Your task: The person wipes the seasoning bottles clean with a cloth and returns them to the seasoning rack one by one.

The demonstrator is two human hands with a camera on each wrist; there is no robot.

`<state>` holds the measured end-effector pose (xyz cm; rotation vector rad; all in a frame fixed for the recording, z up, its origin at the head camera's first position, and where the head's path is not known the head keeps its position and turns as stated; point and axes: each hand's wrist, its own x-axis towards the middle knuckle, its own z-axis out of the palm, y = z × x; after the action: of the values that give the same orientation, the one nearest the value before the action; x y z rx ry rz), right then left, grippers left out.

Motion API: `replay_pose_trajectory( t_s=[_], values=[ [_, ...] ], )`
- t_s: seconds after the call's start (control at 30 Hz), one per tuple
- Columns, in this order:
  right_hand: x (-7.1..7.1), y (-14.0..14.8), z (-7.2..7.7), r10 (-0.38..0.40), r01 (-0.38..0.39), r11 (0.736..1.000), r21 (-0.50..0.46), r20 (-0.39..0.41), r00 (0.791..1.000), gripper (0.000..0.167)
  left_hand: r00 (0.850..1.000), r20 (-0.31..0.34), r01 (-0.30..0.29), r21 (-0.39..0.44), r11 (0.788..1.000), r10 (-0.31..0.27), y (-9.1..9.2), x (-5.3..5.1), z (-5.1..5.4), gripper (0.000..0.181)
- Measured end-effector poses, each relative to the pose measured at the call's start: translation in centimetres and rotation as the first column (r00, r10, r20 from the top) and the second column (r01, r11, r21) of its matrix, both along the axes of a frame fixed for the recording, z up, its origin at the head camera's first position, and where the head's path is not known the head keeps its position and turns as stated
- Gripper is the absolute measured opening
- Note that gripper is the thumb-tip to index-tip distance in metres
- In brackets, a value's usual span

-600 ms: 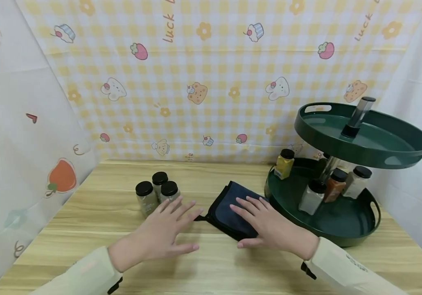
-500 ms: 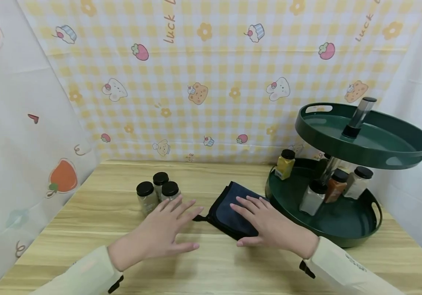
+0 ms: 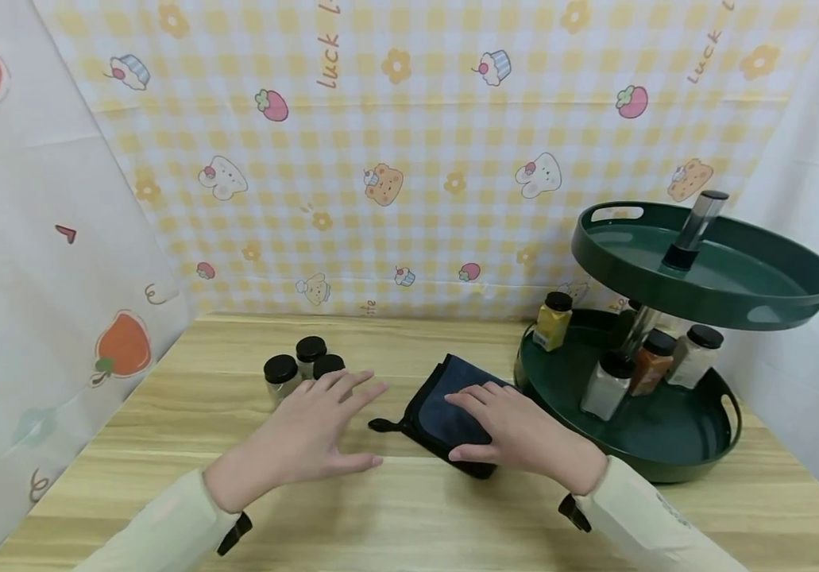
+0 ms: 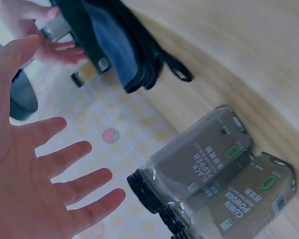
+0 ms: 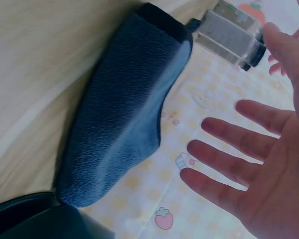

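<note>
The left hand [image 3: 302, 437] hovers palm down with spread fingers, just in front of three black-capped jars [image 3: 281, 373]; it holds nothing. In the left wrist view a jar labelled cumin powder [image 4: 246, 199] lies beyond its fingertips. A folded dark blue cloth [image 3: 452, 405] with a black edge and loop rests on the table. Over the cloth's right part is the right hand [image 3: 516, 425], fingers slightly bent and apart. The right wrist view shows a gap between the cloth [image 5: 119, 104] and the right hand [image 5: 269, 169], which is empty.
A green two-tier round stand stands at the right; its upper tray [image 3: 702, 298] overhangs the lower tray [image 3: 666, 469]. Several spice jars, among them a yellow one [image 3: 552, 322] and a white one [image 3: 605, 387], stand on the lower tier. A patterned curtain [image 3: 409, 238] closes the back.
Both hands have shifted slightly, and the right fingers are a little more bent. More of the cloth's loop and front corner shows now. The jars, cloth and stand stay in place.
</note>
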<state>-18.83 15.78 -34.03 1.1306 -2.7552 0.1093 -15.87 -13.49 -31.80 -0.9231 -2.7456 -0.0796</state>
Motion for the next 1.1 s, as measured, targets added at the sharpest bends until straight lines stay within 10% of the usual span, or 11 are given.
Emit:
replay_pose_trajectory(
  t_s=[0.7,1.1],
  values=[
    [-0.3,-1.0,-0.1,-0.035,0.034,0.999,0.012,0.134,0.990,0.053,0.989,-0.099,-0.101,0.103,0.990,0.111,-1.3,-2.8,-1.1,0.073],
    [-0.4,-1.3,-0.4,-0.058,0.061,0.998,-0.006,0.186,0.981,0.051,0.979,0.021,-0.204,0.216,0.955,0.205,-1.8,-4.0,-1.8,0.070]
  ],
)
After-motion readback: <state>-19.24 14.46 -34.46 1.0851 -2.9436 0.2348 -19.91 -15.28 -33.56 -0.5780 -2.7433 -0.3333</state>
